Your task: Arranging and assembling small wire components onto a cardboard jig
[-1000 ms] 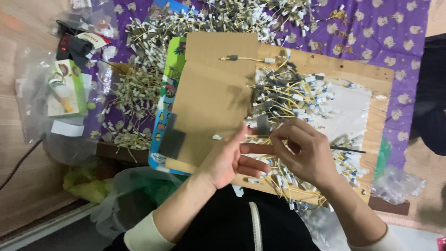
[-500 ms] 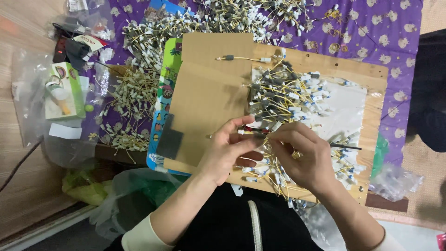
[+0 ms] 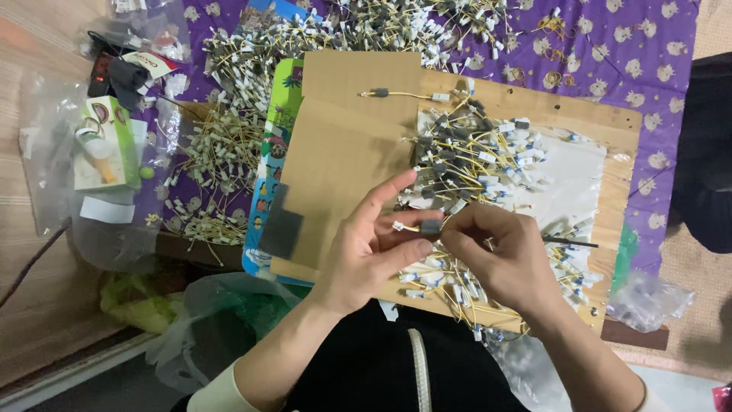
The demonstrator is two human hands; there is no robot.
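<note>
My left hand [image 3: 371,255] and my right hand [image 3: 505,259] meet over the wooden board [image 3: 618,198]. Together they pinch one small cable piece [image 3: 415,226], a short yellow wire with a white plug at its left end and a grey sleeve at the fingertips. My right hand also holds a thin dark tool [image 3: 570,242] that sticks out to the right. Just beyond the fingers lies a pile of like cable pieces [image 3: 476,156] on a white sheet. A single cable piece [image 3: 406,95] lies apart on the brown cardboard [image 3: 343,152].
A big heap of grey and white cable pieces [image 3: 229,145] covers the purple patterned cloth [image 3: 633,53] at the left and back. A green and white box [image 3: 107,145] sits in clear plastic at far left. A colourful book [image 3: 274,152] lies under the cardboard. Plastic bags [image 3: 206,320] hang below.
My hands have drawn one cable piece out of the pile toward me and now hold it between both sets of fingertips. The view has shifted slightly.
</note>
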